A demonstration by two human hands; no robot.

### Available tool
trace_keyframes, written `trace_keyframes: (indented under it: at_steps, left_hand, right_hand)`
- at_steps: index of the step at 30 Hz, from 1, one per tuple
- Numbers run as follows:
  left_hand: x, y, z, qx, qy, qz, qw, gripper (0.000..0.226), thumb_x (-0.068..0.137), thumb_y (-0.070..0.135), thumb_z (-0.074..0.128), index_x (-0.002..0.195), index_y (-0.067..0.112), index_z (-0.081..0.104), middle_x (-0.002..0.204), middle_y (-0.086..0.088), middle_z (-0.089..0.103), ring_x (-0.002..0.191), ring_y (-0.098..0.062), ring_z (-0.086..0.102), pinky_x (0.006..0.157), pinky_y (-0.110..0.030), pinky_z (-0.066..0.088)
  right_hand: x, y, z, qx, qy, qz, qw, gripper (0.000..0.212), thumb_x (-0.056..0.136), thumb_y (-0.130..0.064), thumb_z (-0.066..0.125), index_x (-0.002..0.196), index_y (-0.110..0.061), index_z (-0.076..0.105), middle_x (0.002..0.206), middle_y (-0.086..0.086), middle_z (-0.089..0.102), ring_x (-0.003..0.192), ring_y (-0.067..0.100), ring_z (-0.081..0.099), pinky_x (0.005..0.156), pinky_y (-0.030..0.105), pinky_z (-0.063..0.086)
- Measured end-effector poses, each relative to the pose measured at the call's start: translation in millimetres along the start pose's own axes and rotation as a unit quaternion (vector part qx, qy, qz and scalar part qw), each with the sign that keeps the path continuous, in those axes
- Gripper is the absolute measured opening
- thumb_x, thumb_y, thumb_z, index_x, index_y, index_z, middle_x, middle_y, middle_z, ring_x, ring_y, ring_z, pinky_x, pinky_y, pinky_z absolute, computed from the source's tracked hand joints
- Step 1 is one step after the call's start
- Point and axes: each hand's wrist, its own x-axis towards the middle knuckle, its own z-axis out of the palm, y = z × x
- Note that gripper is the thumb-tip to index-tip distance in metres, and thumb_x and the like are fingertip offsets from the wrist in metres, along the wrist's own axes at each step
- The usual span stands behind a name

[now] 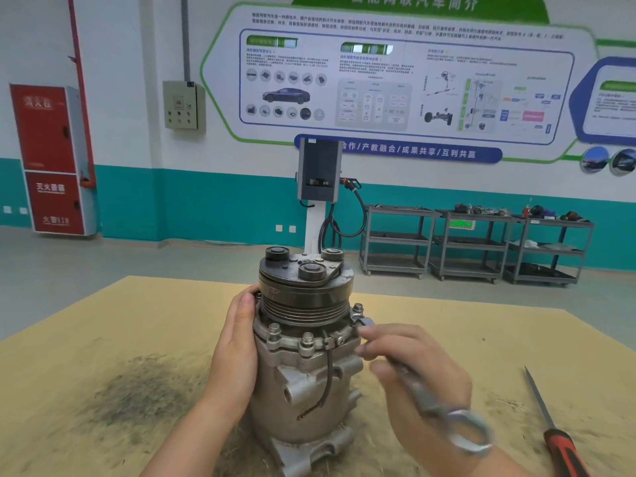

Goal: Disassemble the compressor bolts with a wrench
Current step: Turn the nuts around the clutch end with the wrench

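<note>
Grey cast aluminium makes up the compressor (pixel 303 366), which stands upright on the worktop (pixel 103 339) between the two hands, its dark pulley (pixel 304 297) uppermost. The left hand (pixel 237 349) lies flat against the housing's left side with fingers straight, steadying it rather than gripping. The right hand (pixel 409 363) has its fingers curled round a combination wrench (pixel 426 394); the open end reaches toward a flange bolt (pixel 358 309) just beyond its fingertips, though motion blur hides whether the jaw is seated on the head. The ring end sticks out toward the person, below the wrist. Two more flange bolts (pixel 290 335) sit between the hands, facing the camera.

Judging from this, the main risk is the wrench slipping off a half-engaged bolt head, rounding it and throwing the knuckles into the flange or the wire clamp (pixel 332 342) next to it. A hard pull could also tip or spin the tall housing, since only a flat palm braces it.

Room to swing seems good outward of the right hand, across bare worktop, until the red-handled file (pixel 550 428) lying farther out. Inward, the pulley and neighbouring bolts likely limit the arc. The worktop's far edge is well behind the compressor.
</note>
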Motion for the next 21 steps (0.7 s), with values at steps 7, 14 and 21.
trace_keyframes:
  at_steps: [7,14,21]
  left_hand:
    - [-1.1,3.3,1.4,0.004,-0.003,0.009,1.0,0.045,0.089,0.059,0.032,0.115,0.037,0.062,0.103,0.024,0.07,0.097,0.01,0.063,0.073,-0.003,0.046]
    - [-1.6,6.2,3.2,0.001,-0.003,0.01,1.0,0.037,0.096,0.052,0.031,0.113,0.039,0.061,0.099,0.032,0.068,0.093,0.018,0.06,0.067,0.003,0.041]
    - [-1.4,5.3,2.7,0.005,-0.003,0.009,1.0,0.041,0.093,0.055,0.031,0.116,0.036,0.06,0.1,0.031,0.068,0.094,0.016,0.06,0.068,0.002,0.042]
  right_hand:
    - [20.1,-19.0,1.3,0.016,0.009,0.093,0.996,0.009,0.096,-0.027,0.055,0.104,-0.028,0.058,0.092,-0.009,0.068,0.078,0.009,0.069,0.07,0.023,0.056]
    - [41.3,1.2,-22.3,0.29,0.223,0.424,0.829,0.018,0.103,-0.002,0.031,0.095,-0.015,0.041,0.066,0.013,0.066,0.05,0.021,0.059,0.051,0.027,0.052]
    - [42.4,21.4,-29.0,0.42,0.223,0.521,0.708,0.014,0.096,-0.002,0.035,0.09,-0.009,0.046,0.064,0.013,0.062,0.048,0.021,0.054,0.049,0.027,0.051]
